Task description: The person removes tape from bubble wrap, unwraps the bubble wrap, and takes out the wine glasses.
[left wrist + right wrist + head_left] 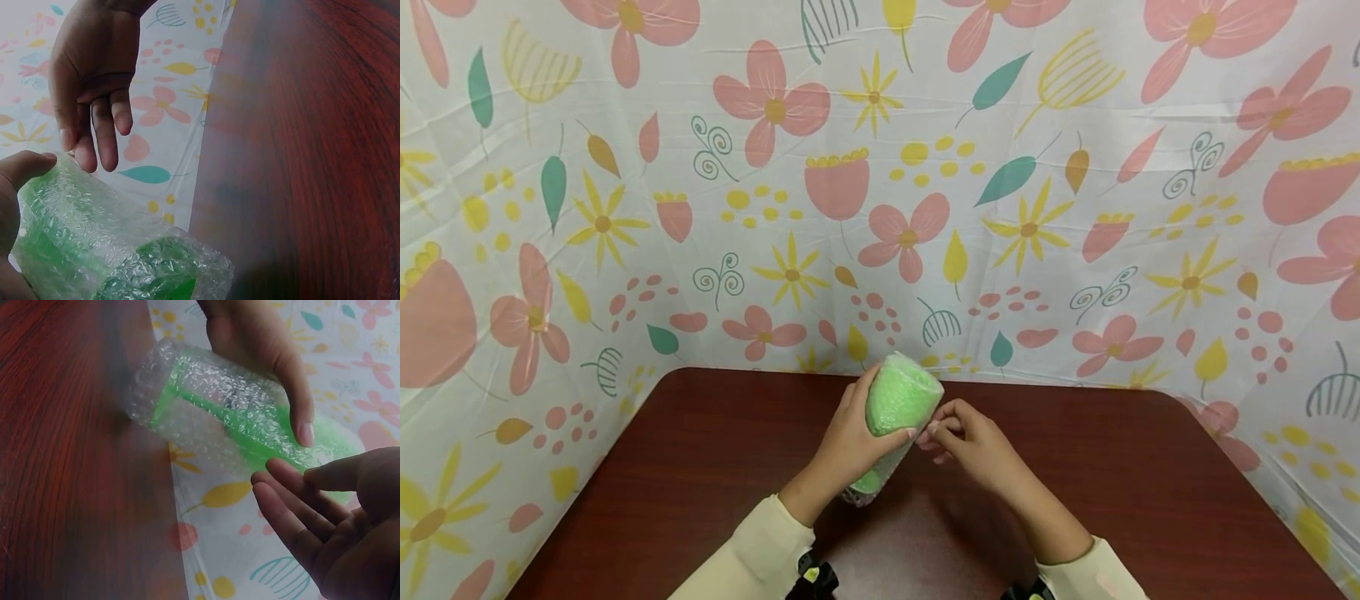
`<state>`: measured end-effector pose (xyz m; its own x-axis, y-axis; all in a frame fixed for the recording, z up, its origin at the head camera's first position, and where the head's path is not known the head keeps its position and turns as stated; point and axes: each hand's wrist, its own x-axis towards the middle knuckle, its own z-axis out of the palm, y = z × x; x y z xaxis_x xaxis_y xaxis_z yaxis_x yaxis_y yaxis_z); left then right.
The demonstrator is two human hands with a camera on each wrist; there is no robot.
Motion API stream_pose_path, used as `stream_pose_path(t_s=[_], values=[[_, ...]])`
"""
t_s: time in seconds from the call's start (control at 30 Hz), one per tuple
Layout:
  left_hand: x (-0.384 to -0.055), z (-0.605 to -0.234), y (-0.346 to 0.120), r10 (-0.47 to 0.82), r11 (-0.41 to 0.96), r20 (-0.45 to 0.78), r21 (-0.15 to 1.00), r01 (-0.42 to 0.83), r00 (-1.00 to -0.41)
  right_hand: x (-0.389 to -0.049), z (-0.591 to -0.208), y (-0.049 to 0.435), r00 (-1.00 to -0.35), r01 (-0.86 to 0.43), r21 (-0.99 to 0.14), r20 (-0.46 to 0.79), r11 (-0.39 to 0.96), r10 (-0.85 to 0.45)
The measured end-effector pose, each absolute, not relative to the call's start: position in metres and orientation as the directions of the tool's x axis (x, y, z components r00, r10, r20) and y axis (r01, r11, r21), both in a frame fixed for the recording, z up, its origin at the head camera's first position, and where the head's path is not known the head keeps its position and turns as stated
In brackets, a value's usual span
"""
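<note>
A green object [904, 397], rolled in clear bubble wrap [100, 219], is held tilted above the table. Through the plastic in the right wrist view show a thin green stem [203, 405] and a flat end, with a wider green part at the other end. My left hand [857, 425] grips the roll around its upper part, thumb [304, 428] lying along the near side. At the wrap's edge, close by that thumb, my right hand [973, 442] brings thumb and index fingertip together and pinches the edge; its other fingers are loosely bent.
Below the hands spreads a dark reddish-brown wooden table [715, 467] with rounded far corners. A white cloth [880, 275] printed with flowers and leaves hangs behind it and along both sides. Black straps [812, 575] are at the cuffs of the cream sleeves [752, 550].
</note>
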<state>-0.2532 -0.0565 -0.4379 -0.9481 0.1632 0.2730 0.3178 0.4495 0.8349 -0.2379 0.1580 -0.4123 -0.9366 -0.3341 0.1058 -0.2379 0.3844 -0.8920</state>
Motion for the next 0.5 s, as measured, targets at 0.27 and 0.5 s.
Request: stream_pose_path(t_s=[0.27,0.5], values=[[-0.2541,-0.4375,-0.0565,0.143,0.455,0.265,0.838,0.301,-0.954,-0.2377,-0.4132,0.1577,-0.946,-0.245,-0.874,0.121,0.420,-0.301],[-0.2546,-0.4383,-0.0566,0.114,0.460,0.283,0.835,0.303,-0.952,-0.2360,-0.4136,0.1558,-0.922,-0.256,-0.909,0.127,0.330,-0.366]])
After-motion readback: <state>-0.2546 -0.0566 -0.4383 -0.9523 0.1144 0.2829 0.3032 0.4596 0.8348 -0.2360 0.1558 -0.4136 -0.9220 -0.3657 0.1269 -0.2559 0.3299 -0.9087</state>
